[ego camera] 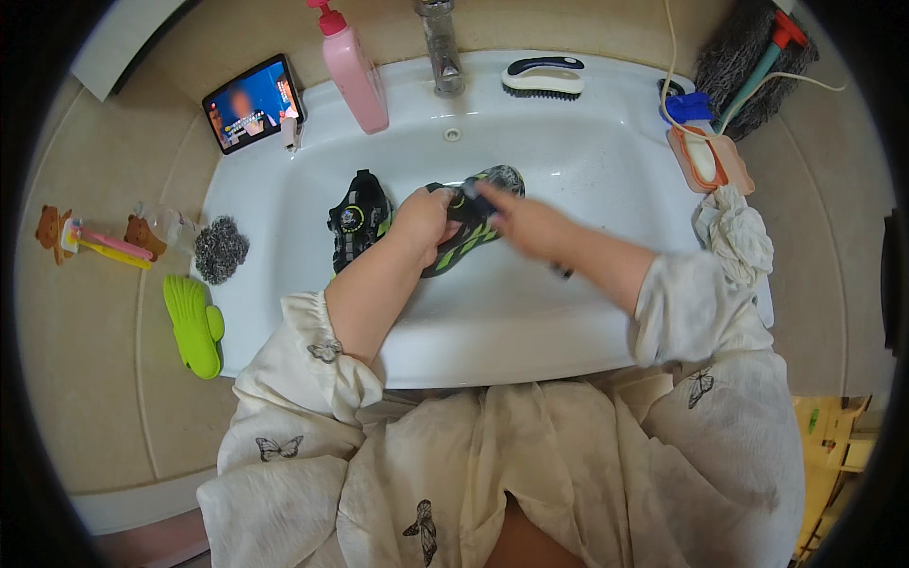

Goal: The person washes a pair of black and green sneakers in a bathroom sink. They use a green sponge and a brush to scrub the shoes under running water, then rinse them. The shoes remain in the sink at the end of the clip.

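My left hand (425,221) grips a black and lime-green shoe (454,255) above the white basin (511,348). The shoe is tilted, with whitish suds on its toe at the upper right. My right hand (529,224) is blurred and closed around a dark, slim-handled tool (561,270), apparently a small brush. Its dark front end lies against the shoe's upper; my fingers hide most of the handle. To the left, a matching shoe (361,213) with a round dial rests in the basin, partly covered by my left forearm.
Along the back rim stand a pink pump bottle (355,78), a faucet (444,57), a scrub brush (545,78) and a lit tablet (252,103). A scouring pad (221,250) and lime-green ribbed item (192,326) sit left. Right are a soap dish (731,167), crumpled cloth (735,234) and cord (671,42).
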The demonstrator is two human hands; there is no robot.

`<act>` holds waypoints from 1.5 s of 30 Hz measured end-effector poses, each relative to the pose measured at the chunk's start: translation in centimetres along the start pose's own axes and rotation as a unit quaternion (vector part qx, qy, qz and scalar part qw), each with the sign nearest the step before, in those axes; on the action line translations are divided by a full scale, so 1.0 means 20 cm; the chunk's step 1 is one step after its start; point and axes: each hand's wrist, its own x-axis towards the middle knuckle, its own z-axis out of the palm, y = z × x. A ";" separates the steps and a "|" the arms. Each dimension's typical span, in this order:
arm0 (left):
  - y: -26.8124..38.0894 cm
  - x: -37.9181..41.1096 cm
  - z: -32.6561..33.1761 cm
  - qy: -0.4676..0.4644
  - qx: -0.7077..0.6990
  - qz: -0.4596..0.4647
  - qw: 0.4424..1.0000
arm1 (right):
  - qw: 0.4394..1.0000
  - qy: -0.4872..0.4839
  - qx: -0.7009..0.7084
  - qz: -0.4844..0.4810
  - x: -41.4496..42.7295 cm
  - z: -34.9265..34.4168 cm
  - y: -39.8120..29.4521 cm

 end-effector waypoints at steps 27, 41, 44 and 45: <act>0.02 -0.02 -0.04 -0.036 0.036 -0.022 0.998 | 0.996 -0.041 -0.075 -0.021 0.03 0.04 0.03; 0.18 -0.10 -0.09 -0.072 0.351 0.054 0.932 | 0.996 0.072 -0.059 -0.002 -0.02 -0.37 0.02; 0.12 -0.05 -0.08 -0.050 0.172 -0.028 0.983 | 0.994 0.099 -0.056 -0.001 -0.02 -0.32 -0.03; 0.11 -0.04 -0.07 -0.054 0.150 -0.039 0.986 | 0.994 0.097 -0.059 0.006 -0.01 -0.30 -0.02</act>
